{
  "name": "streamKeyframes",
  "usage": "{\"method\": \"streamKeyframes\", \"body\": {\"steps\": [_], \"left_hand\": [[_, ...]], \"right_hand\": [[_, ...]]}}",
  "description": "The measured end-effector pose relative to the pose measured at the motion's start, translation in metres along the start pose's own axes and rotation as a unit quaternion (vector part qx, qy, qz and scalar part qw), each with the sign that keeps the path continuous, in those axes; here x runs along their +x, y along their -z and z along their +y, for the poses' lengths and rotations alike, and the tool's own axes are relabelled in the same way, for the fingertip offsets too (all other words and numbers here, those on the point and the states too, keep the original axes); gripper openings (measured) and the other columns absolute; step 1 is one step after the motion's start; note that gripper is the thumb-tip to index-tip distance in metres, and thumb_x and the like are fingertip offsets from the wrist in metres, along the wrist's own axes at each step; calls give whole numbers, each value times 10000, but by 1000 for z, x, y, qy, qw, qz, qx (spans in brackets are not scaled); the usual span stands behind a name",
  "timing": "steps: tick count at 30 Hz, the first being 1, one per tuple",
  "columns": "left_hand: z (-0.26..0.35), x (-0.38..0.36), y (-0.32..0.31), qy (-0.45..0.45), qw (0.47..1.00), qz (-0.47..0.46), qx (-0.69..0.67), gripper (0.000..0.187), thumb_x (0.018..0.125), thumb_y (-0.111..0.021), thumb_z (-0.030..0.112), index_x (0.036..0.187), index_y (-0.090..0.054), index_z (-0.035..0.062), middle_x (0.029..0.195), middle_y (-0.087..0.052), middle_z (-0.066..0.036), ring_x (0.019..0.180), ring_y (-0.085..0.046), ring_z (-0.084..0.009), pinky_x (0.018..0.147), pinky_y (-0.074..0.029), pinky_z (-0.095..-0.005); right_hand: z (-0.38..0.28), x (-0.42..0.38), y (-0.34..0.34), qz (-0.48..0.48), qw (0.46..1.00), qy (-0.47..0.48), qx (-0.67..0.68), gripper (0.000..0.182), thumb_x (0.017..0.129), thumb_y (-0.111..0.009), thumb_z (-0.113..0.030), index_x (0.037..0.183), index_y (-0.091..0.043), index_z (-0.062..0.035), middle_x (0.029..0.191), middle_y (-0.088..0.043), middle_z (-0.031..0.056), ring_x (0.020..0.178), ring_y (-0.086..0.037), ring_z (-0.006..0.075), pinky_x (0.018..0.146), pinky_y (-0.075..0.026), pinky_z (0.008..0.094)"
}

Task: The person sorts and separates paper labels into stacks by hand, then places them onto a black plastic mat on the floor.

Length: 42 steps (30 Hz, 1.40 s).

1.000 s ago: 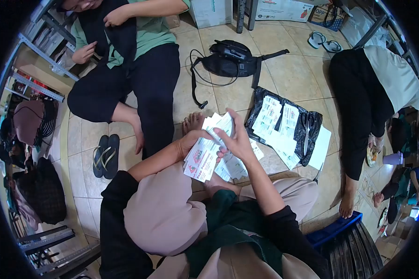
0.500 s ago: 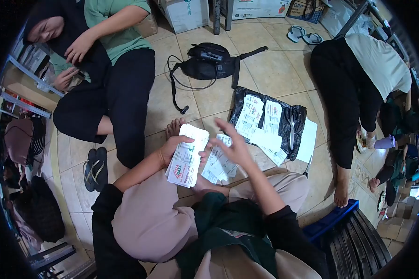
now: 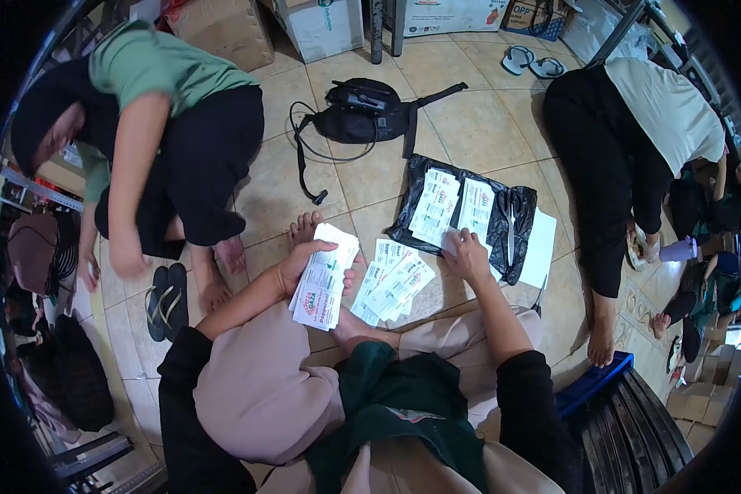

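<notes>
My left hand (image 3: 303,265) is wrapped round a thick stack of printed labels (image 3: 325,284), with red, green and black print on the top one. My right hand (image 3: 472,262) is at the near edge of a black plastic bag (image 3: 496,222), fingers bent and pinching a white label (image 3: 453,240). Two piles of printed labels, a left pile (image 3: 435,204) and a right pile (image 3: 476,206), lie on the bag. Scissors (image 3: 510,224) rest beside them. Between my hands, several loose labels (image 3: 397,284) overlap on the floor.
A black waist bag (image 3: 362,111) with a cable lies ahead on the tiles. One person (image 3: 173,123) crouches at left near dark flip-flops (image 3: 167,300); another person (image 3: 601,165) is at right. A white sheet (image 3: 539,247) sticks out beside the plastic bag. A black slatted crate (image 3: 634,420) stands at lower right.
My right hand has moved right and down from the air to the labels on the bag. The top label in my left hand looks different. The person at left has leaned over, reaching toward the floor.
</notes>
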<state>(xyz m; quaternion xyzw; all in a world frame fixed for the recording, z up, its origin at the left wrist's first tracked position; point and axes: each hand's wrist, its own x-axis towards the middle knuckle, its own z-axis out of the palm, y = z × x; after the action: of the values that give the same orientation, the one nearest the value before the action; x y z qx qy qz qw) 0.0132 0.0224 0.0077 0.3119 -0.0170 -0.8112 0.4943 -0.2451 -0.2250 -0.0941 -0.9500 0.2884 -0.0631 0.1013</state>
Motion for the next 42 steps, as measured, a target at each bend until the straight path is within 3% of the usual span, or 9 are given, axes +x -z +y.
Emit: {"method": "streamKeyframes", "body": {"steps": [6,9,11,14,17,29,37,39,42], "left_hand": [[-1,-1,-2,-12,1000,4,-22,661,791,-537,378,1255,-384,-66,920,-532,-160,851,-559,-290,823,-462,-414],[0,0,-4,-9,1000,9,-21,661,784,-544,378,1250,-387,-64,921,-532,-160,849,-559,-288,820,-464,-414],[0,-1,-4,-12,1000,8,-9,672,777,-551,379,1252,-384,-65,920,-531,-158,848,-559,-287,823,-465,-412],[-1,-1,1,-11,1000,6,-20,678,773,-555,377,1252,-380,-70,918,-530,-158,847,-559,-286,826,-465,-411],[0,-2,-4,-16,1000,17,-12,680,770,-559,374,1252,-379,-71,917,-529,-161,844,-560,-288,826,-464,-408],[-2,-8,3,-87,994,17,-63,633,785,-548,387,1211,-408,-61,910,-519,-164,809,-547,-274,779,-459,-391],[-2,-5,-4,-30,999,4,-20,522,832,-504,319,1196,-451,-51,935,-572,-165,823,-594,-250,780,-503,-372],[-1,-7,-2,-16,1000,-13,-7,445,851,-481,285,1172,-479,-23,935,-596,-166,828,-609,-258,784,-504,-359],[-1,-4,5,-9,1000,-26,-9,571,834,-491,351,1218,-430,-68,979,-563,-209,877,-583,-312,833,-469,-402]], "right_hand": [[14,-12,26,66,983,-6,169,110,746,-636,-133,795,-645,-36,856,-628,125,780,-616,305,675,-494,384],[27,-17,29,88,959,-21,270,113,753,-652,-132,806,-646,-32,818,-626,141,764,-619,284,672,-486,345],[40,-19,21,61,938,-98,326,102,816,-632,-125,821,-635,-24,765,-630,78,716,-602,174,652,-459,267],[49,-19,27,94,832,-171,519,132,917,-542,-116,898,-620,-11,761,-572,-52,672,-469,26,599,-377,183],[60,-20,22,86,778,-210,586,136,907,-562,-131,905,-623,-10,763,-586,-41,665,-471,19,596,-369,177],[69,-24,13,42,786,-219,577,140,915,-522,-120,948,-610,-17,801,-588,-29,701,-484,30,636,-384,182],[87,-31,1,94,801,-248,536,172,902,-518,-89,1037,-606,-27,869,-608,-12,751,-515,62,684,-405,203],[78,-28,11,84,755,-238,605,218,881,-497,-35,1084,-575,-22,903,-611,5,774,-539,77,714,-417,205],[51,-19,33,34,761,-218,610,217,849,-448,20,1031,-560,-21,926,-605,8,811,-540,81,743,-418,205]]}}
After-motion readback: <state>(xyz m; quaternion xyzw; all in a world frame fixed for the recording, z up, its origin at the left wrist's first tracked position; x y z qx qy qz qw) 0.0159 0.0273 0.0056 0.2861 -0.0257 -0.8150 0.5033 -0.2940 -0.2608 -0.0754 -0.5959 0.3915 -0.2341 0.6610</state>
